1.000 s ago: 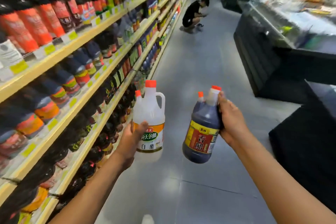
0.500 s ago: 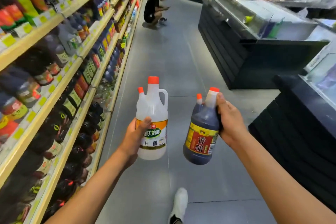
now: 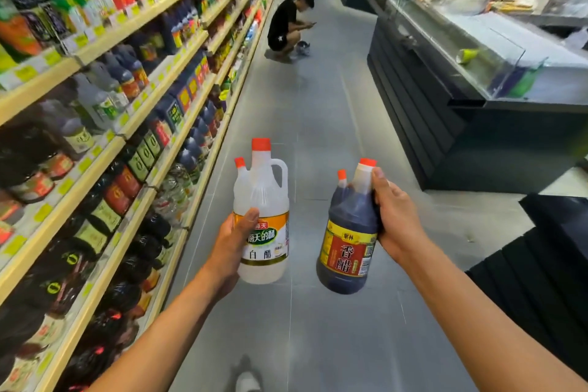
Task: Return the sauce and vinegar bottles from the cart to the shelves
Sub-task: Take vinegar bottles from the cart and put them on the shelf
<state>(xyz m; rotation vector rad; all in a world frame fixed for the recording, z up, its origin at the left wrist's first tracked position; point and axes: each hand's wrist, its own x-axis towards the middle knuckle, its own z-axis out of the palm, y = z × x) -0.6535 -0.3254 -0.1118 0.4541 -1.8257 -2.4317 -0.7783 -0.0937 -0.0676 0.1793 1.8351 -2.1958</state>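
Over the aisle floor (image 3: 318, 111), at the near middle, the left hand (image 3: 234, 243) grips a white vinegar bottle (image 3: 264, 191) low on its body, with the thumb on the label. The right hand (image 3: 394, 219) grasps a dark vinegar bottle (image 3: 348, 226) at its right side. Both bottles are about upright, apart from each other, not on any shelf. Shelves (image 3: 105, 41) full of bottles run along the left. A person (image 3: 286, 25) crouches far ahead.

Left of your left hand (image 3: 234, 239), tiered shelves (image 3: 38, 91) carry rows of dark and clear bottles (image 3: 121, 73), with yellow price tags (image 3: 81, 40) along the edges. Ahead of that hand, the grey tiled floor (image 3: 318, 111) bears a crouching person (image 3: 286, 25).
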